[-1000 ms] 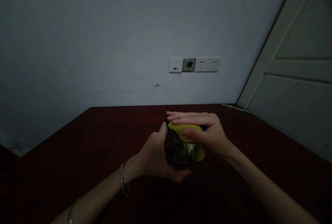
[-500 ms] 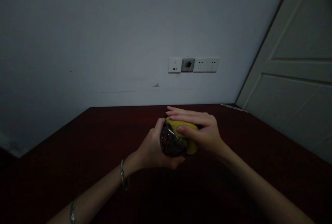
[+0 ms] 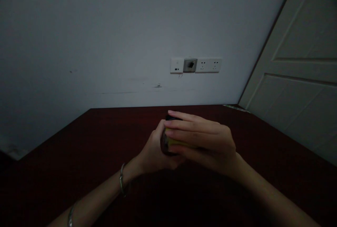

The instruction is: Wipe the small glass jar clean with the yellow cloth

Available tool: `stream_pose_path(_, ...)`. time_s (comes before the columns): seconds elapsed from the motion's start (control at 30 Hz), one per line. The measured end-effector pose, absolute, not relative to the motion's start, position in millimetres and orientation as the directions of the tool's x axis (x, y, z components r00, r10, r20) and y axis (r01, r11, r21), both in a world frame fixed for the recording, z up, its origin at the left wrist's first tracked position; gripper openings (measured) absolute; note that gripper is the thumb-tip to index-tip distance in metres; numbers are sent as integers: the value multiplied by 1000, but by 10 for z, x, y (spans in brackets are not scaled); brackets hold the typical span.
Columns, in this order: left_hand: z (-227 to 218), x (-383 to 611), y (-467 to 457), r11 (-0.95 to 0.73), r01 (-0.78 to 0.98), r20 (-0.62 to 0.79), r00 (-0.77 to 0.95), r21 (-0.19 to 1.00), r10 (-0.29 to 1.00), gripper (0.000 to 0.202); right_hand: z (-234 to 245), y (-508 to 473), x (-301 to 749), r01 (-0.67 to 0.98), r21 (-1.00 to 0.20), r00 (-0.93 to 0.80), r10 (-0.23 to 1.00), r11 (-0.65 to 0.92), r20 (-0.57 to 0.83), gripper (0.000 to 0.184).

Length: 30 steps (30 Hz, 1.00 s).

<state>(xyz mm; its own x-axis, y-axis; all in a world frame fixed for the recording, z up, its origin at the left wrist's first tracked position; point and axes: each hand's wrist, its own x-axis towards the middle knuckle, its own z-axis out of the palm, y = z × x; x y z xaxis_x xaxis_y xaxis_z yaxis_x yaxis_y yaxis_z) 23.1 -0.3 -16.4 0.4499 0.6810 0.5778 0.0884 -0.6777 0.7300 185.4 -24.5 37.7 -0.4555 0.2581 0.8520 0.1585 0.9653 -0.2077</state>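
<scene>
Over a dark red table (image 3: 86, 142), my two hands meet around a small dark glass jar (image 3: 165, 145). My left hand (image 3: 155, 153), with a bracelet on its wrist, wraps the jar from the left. A yellow cloth (image 3: 176, 142) is pressed against the jar under my right hand (image 3: 202, 141), whose fingers lie over it. Only a sliver of the cloth and the jar shows between the hands.
A pale wall stands behind the table, with a row of sockets and a switch (image 3: 196, 65). A white panelled door (image 3: 300, 79) is at the right. A thin light strip (image 3: 235, 107) lies at the table's far right corner.
My right hand has turned over the jar and now covers most of the yellow cloth. Both hands with the jar shifted slightly left and away from me.
</scene>
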Motion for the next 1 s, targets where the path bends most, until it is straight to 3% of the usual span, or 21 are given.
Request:
stream_pose_path(0.23, -181, 242, 13, -548, -49, 509, 450, 835, 734, 63, 280, -8, 1851, 142, -397, -231, 420, 907, 877, 22)
stream_pose_path(0.33, -166, 233, 8, -536, -61, 503, 448, 842, 739, 63, 261, -10, 1843, 171, -353, -218, 385, 920, 897, 24)
stream_pose_path(0.53, -112, 252, -63, -522, -76, 499, 437, 849, 748, 59, 275, -62, 1863, 133, -150, -303, 184, 980, 935, 33)
stream_pose_path(0.63, -122, 259, -67, -541, -101, 523, 454, 835, 722, 60, 249, -24, 1866, 125, -189, -265, 217, 974, 940, 31)
stream_pose_path(0.83, -150, 235, -11, -613, -74, 576, 443, 787, 687, 65, 204, -4, 1827, 146, -409, -129, 427, 901, 895, 23)
stream_pose_path(1.0, -168, 240, 59, -525, -7, 477, 427, 851, 768, 62, 189, -10, 1849, 174, -252, -267, 292, 952, 919, 31)
